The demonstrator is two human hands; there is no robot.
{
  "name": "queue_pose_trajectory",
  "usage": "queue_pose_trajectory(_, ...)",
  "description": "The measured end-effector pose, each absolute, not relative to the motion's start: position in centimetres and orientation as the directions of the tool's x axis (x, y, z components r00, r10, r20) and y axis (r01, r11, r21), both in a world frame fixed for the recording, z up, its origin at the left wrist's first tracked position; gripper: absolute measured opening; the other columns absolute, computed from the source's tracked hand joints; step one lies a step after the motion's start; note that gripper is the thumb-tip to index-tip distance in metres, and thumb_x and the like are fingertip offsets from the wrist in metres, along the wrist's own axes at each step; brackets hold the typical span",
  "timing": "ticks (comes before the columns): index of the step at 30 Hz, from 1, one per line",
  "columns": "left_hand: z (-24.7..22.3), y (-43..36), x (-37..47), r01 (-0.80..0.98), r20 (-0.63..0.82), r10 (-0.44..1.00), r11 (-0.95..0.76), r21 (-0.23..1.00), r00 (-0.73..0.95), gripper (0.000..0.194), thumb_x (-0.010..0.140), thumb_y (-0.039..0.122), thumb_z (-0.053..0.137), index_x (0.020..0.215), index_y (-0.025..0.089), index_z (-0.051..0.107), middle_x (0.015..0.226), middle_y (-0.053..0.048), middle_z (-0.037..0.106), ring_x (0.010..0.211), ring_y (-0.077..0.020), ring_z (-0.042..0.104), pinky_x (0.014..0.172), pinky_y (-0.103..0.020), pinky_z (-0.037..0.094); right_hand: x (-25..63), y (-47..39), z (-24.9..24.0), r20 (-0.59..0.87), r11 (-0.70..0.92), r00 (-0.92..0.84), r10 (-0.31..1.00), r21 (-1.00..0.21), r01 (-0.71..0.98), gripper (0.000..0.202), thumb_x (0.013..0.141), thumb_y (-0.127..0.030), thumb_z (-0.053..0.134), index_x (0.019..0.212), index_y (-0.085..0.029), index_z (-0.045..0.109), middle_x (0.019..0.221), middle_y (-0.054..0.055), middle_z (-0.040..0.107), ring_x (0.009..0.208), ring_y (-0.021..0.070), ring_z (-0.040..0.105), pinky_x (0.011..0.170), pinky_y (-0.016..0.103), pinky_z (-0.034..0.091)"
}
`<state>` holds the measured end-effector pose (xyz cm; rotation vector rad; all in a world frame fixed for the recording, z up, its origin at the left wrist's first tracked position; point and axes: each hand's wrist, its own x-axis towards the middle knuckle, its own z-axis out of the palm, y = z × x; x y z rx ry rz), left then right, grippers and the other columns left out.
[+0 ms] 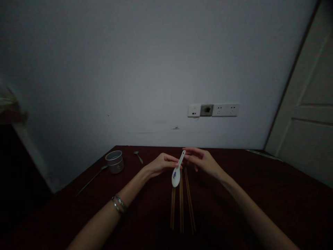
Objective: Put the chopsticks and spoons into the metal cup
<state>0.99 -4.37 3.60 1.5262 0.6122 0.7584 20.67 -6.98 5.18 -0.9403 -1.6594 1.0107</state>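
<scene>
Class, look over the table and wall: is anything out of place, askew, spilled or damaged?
The wall has dark scuffs below the socket strip, marring its plain surface. The rightmost chopsticks slant away from the middle pair, so the row looks slightly askew. No spill shows in this dim light.

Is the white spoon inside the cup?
No, the white spoon is up between the left hand and the right hand, away from the cup.
</scene>
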Motion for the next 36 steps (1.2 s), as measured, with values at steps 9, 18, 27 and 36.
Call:
queue_pose_trajectory(9,2.0,-4.0,4.1,-0.194,0.11,0.715,0.036,0.98,0.69,0.026,0.064,0.022,0.069,0.085,0.008,0.069,0.083,-0.012,0.066,0.073,-0.0155,0.059,0.072,-0.027,0.04,21.6,-6.6,5.7,0.325,0.365,-0.248,0.913,-0.921,0.136,0.033,0.066,-0.042,0.063,0.084,-0.013,0.063,0.058,0.001,0.058,0.043,0.0072,0.047,0.036,0.019,0.034)
queue_pose_trajectory(18,-0.9,1.3,0.2,-0.382,0.105,0.923,0.048,0.923,0.371,0.025,0.07,0.017,0.058,0.094,0.01,0.063,0.087,-0.011,0.065,0.075,-0.016,0.06,0.069,-0.027,0.046,24.1,-2.3,1.0,0.109,0.11,-0.013,0.994,-0.984,0.142,0.032,0.06,-0.038,0.069,0.077,-0.012,0.063,0.059,0.003,0.06,0.047,0.008,0.051,0.036,0.016,0.031)
queue_pose_trajectory(27,-4.8,4.2,-3.3,-0.415,-0.095,0.977,0.169,0.894,0.193,0.02,0.071,0.015,0.053,0.088,0.011,0.062,0.072,-0.004,0.062,0.061,-0.0111,0.058,0.058,-0.023,0.047,25.3,-0.2,-3.6,-0.098,-0.113,0.108,0.989,-0.982,0.151,0.026,0.062,-0.036,0.07,0.069,-0.012,0.062,0.056,0.001,0.058,0.046,0.0052,0.05,0.035,0.013,0.03)
queue_pose_trajectory(36,-6.4,4.4,-3.5,-0.373,-0.133,0.963,0.216,0.902,0.235,0.019,0.07,0.016,0.053,0.087,0.012,0.062,0.072,-0.003,0.061,0.059,-0.0103,0.058,0.058,-0.022,0.046,25.1,0.5,-4.8,-0.067,-0.083,0.079,0.995,-0.973,0.218,0.026,0.062,-0.036,0.069,0.067,-0.012,0.062,0.047,-0.004,0.05,0.04,0.0033,0.041,0.033,0.013,0.028)
